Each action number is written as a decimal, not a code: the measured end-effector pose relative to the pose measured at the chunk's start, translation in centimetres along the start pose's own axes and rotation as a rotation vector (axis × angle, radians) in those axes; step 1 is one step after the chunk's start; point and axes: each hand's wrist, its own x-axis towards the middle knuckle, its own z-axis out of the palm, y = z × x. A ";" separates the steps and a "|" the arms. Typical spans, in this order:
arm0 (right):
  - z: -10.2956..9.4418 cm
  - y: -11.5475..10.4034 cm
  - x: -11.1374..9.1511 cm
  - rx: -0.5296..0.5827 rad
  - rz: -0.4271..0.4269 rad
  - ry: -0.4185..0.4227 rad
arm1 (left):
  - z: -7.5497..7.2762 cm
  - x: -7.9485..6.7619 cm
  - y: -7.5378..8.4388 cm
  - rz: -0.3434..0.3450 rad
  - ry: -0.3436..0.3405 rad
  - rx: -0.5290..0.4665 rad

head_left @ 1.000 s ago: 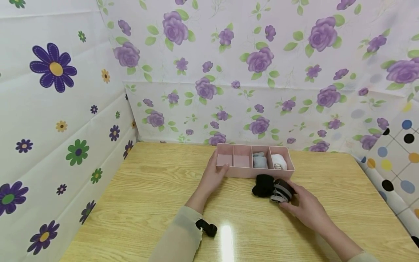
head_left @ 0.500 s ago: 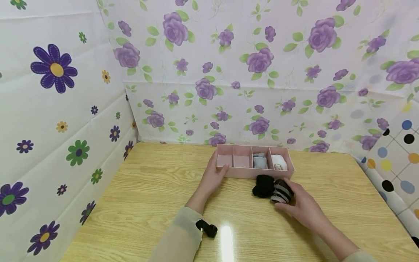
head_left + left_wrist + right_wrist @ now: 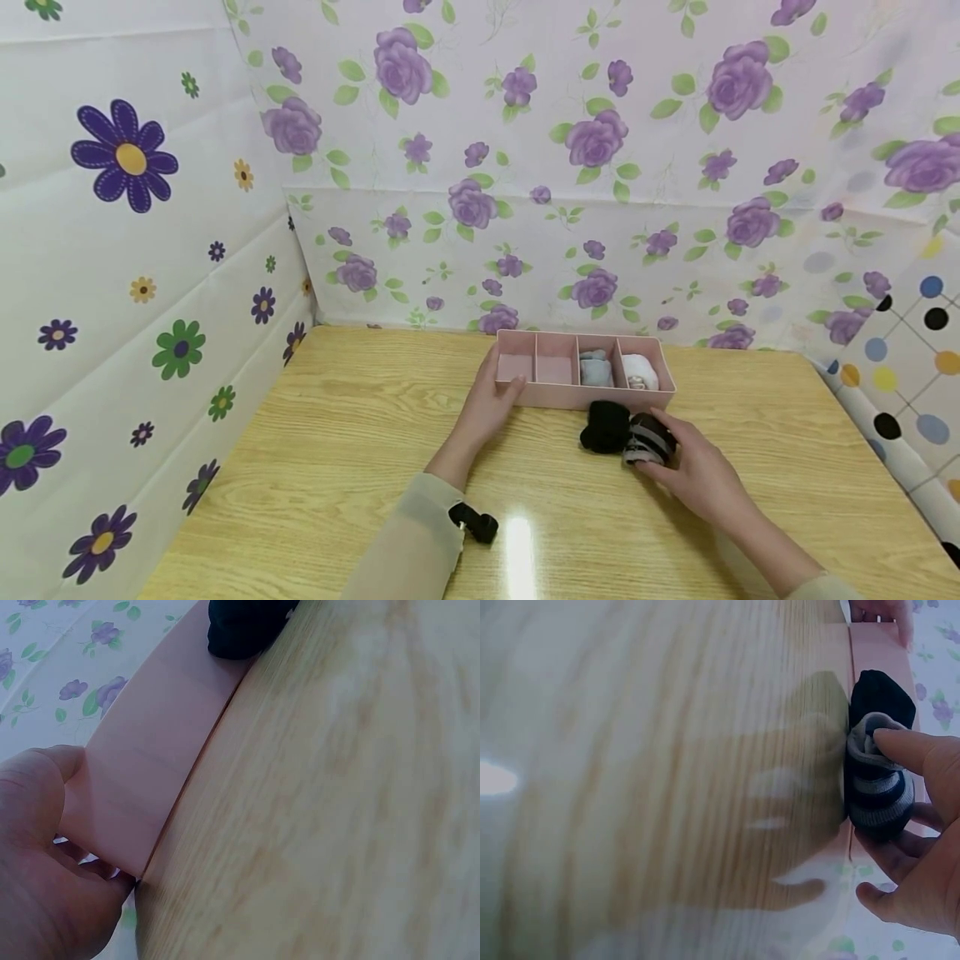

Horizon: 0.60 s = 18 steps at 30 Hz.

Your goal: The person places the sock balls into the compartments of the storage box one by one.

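In the head view, my left hand (image 3: 486,402) grips the left end of a pink divided box (image 3: 555,393), its thumb on the front wall. The left wrist view shows the thumb by the upper edge and fingers round the end of the box (image 3: 150,750). My right hand (image 3: 701,475) holds a rolled sock (image 3: 649,439) with grey and black stripes. In the right wrist view, the thumb presses into the open cuff of the striped sock (image 3: 881,780), with fingers at its other end. A black rolled sock (image 3: 606,427) touches its left side, in front of the box.
A grey-blue rolled sock (image 3: 596,369) and a white one (image 3: 639,372) lie in the box's two right compartments. The two left compartments show bare bottoms. Wooden table (image 3: 360,417) surrounds the box, with a flowered cloth wall (image 3: 450,275) close behind it.
The striped sock and the black sock have shifted slightly to the right. My right thumb has moved a little on the striped sock. My left hand and the box stay put.
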 end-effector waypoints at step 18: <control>-1.9 -1.0 -0.6 0.022 0.027 0.034 | -0.1 -0.1 0.5 -0.019 -0.002 0.007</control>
